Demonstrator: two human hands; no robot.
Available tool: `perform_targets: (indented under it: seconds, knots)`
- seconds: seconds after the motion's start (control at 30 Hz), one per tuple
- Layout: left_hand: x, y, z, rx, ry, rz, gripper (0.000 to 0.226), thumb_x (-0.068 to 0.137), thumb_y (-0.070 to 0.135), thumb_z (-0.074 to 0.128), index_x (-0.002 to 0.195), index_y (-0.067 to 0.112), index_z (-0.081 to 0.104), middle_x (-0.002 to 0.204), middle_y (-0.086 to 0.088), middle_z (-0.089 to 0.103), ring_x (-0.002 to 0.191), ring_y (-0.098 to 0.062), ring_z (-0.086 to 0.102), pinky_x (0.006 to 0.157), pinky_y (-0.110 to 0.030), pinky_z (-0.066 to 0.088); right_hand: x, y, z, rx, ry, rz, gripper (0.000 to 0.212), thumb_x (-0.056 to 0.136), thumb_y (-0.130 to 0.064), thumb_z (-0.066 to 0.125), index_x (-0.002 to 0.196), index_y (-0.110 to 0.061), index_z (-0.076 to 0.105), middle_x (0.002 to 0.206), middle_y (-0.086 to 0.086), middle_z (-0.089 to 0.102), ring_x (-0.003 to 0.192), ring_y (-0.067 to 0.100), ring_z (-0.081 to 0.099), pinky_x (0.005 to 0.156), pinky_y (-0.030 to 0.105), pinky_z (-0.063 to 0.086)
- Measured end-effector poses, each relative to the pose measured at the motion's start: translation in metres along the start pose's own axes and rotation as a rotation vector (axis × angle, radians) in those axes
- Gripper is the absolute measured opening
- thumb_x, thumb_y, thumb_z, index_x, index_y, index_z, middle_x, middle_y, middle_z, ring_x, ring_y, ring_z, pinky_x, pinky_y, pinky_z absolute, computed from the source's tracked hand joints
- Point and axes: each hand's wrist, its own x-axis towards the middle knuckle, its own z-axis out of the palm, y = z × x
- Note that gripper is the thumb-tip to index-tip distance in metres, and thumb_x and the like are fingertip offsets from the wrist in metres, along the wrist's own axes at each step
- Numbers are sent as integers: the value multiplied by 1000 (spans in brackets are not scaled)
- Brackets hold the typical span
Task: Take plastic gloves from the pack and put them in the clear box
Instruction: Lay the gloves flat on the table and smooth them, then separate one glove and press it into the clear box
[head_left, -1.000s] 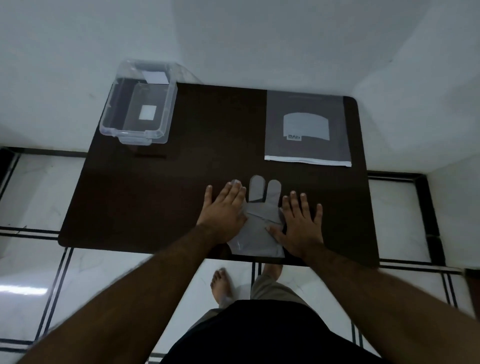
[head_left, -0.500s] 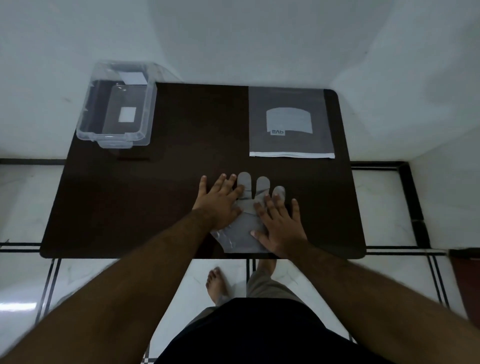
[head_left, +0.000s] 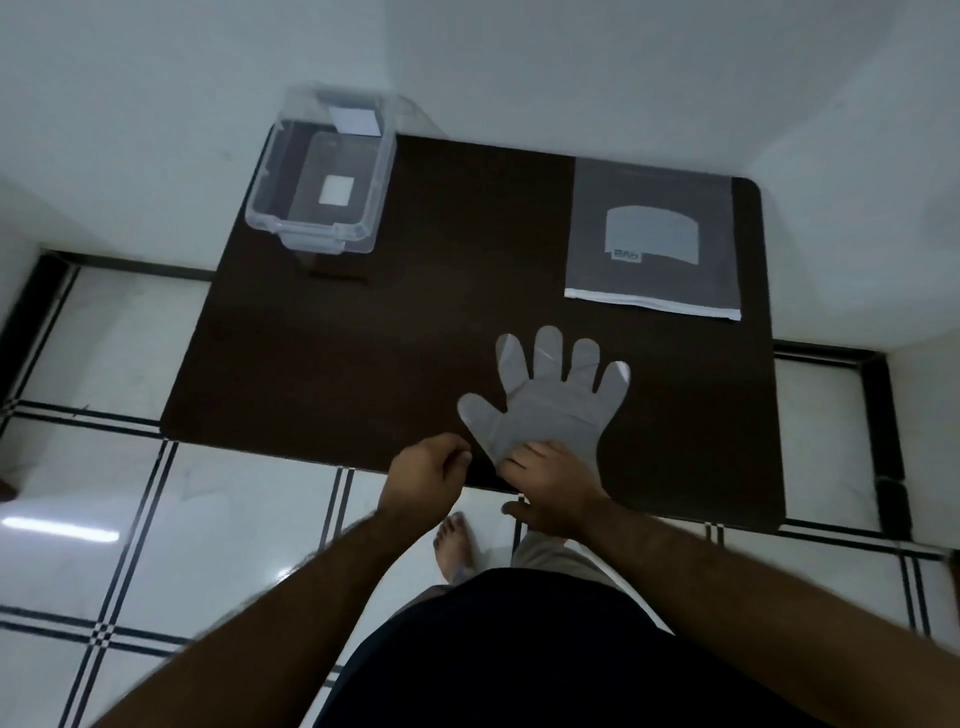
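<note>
Right grip (head_left: 545, 470) pressing flat glove (head_left: 550, 400) cuff, left grip (head_left: 428, 467) loosely curled, empty — clear box (head_left: 324, 171), pack (head_left: 652, 239) well apart.

Dim, soft blur, floor (head_left: 62, 530) glare.

- Bare dark tabletop (head_left: 415, 338) is seen between the flat translucent plastic glove (head_left: 550, 400) and the clear plastic box (head_left: 324, 171).
- The grey flat glove pack (head_left: 652, 239) lies well right of that stretch.
</note>
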Motion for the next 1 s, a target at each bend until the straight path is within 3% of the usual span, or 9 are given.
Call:
perform_targets:
  seconds: [0.07,0.17,0.37,0.5,0.6,0.7,0.8,0.9,1.0]
  knots:
    - [-7,-5,0,-23,4,-34,13,105,22,66,110,20,78,92,6,77,79,-9,69,66,-19,49,-2,-5,4,3,64,24,40,82,-37,87,116,-18,75,109,5,75,100,29,70,88,45,57]
    - [-13,-12,4,-95,5,-113,11,105,24,67,106,21,78,85,9,74,75,-6,68,66,-24,53,-5,-8,11,51,177,48,20,93,-31,70,108,-18,76,102,4,74,94,27,68,85,43,56]
    - [-20,-8,18,-352,-47,-299,12,105,22,67,103,18,78,85,0,79,78,-17,76,75,-40,64,-6,-18,7,164,238,167,24,100,-28,58,98,-14,78,96,7,73,88,24,65,81,42,57]
    - [-24,3,26,-554,-26,-420,13,106,16,65,102,12,78,87,-7,80,74,-19,76,67,-33,62,-7,-22,6,191,203,211,24,94,-31,73,108,-12,78,105,7,74,97,24,66,86,41,57]
    - [-24,6,29,-671,-19,-500,14,106,14,65,101,9,77,89,-12,80,74,-21,75,67,-32,62,-7,-23,3,165,191,221,26,88,-20,83,112,-10,79,109,11,75,102,28,69,90,41,57]
    - [-22,5,32,-747,-10,-562,14,105,14,67,101,8,78,90,-14,81,75,-23,75,68,-33,63,-7,-23,3,182,234,201,15,95,-19,73,103,-8,80,99,12,76,93,29,70,85,45,61]
    - [-21,2,33,-800,20,-594,14,105,14,68,101,5,78,91,-18,80,74,-24,74,65,-31,62,-11,-24,5,258,305,223,27,102,-23,59,97,-7,79,88,12,75,81,28,71,76,43,61]
    - [-21,1,32,-854,38,-604,14,104,12,68,101,2,78,92,-20,79,75,-25,73,63,-31,62,-13,-27,5,371,392,342,8,99,-13,74,101,-7,79,88,10,78,80,24,74,75,42,64]
    - [-18,1,31,-897,10,-602,14,105,12,67,105,2,77,95,-20,80,77,-24,74,66,-31,63,-13,-28,2,569,453,526,13,95,-9,80,108,-8,79,98,5,80,88,12,74,79,26,62]
